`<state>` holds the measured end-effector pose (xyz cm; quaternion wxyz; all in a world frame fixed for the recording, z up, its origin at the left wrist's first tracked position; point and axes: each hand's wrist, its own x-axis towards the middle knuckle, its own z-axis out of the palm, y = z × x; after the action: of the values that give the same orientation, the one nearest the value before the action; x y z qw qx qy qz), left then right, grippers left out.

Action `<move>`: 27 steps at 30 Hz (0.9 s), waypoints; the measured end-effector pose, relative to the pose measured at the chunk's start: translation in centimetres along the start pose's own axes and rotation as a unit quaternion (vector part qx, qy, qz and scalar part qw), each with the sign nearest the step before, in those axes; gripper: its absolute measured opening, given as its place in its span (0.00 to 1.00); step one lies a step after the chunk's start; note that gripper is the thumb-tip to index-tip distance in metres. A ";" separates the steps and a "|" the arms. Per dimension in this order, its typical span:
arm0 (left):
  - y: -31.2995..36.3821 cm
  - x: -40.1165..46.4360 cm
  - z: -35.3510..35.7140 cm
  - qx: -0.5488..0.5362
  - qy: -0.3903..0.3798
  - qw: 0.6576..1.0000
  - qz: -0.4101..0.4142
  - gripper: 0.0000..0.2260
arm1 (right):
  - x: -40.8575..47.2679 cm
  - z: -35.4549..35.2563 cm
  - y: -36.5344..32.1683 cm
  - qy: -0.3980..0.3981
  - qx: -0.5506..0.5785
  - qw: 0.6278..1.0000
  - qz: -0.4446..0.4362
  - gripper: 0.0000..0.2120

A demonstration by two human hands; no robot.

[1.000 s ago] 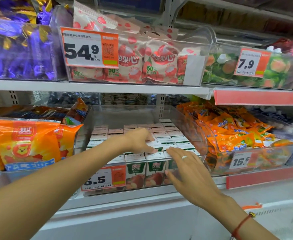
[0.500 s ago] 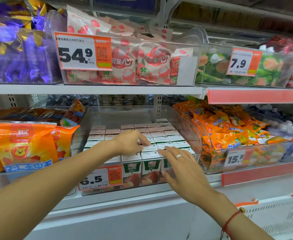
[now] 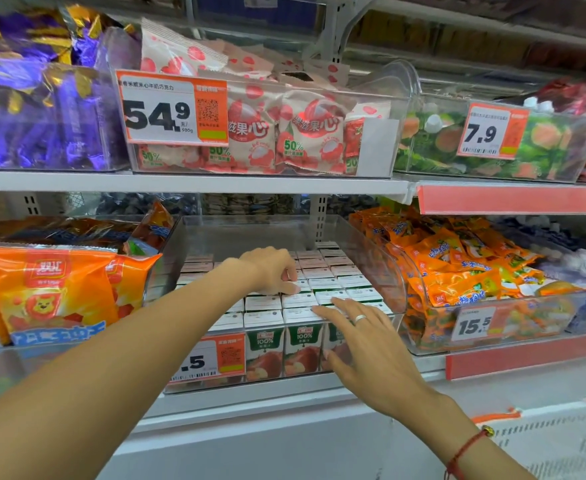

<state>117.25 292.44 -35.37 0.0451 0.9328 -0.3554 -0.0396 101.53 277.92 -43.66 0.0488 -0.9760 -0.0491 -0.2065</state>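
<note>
A clear plastic bin (image 3: 383, 268) on the lower shelf holds several rows of small white-topped juice cartons (image 3: 324, 283) with green and red fronts. My left hand (image 3: 267, 271) reaches into the bin, its fingers curled down onto the carton tops around the third row. The back of the hand hides whether it holds a carton. My right hand (image 3: 364, 348), wearing a ring, lies with straight fingers on the tops of the front-row cartons at the bin's right side, its thumb down over the bin's front.
An orange price tag (image 3: 215, 358) hangs on the bin front. Orange snack bags (image 3: 49, 292) fill the left bin and orange packets (image 3: 457, 271) the right one. The upper shelf (image 3: 215, 183) carries purple sweets, lychee packets (image 3: 302, 133) and green packs. A white ledge (image 3: 284, 427) lies below.
My left hand has shifted a little further back over the cartons. My right hand stays on the front row. The view has moved slightly closer.
</note>
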 end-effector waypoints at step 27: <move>0.2 -7.3 -0.4 -0.372 0.326 0.869 -0.029 0.15 | 0.1 -1.0 -0.3 -0.028 0.076 0.996 0.021 0.23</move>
<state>111.72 297.20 -34.69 0.5007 0.8167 -0.2525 0.1360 101.19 278.09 -42.69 0.1257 -0.9757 -0.0451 -0.1736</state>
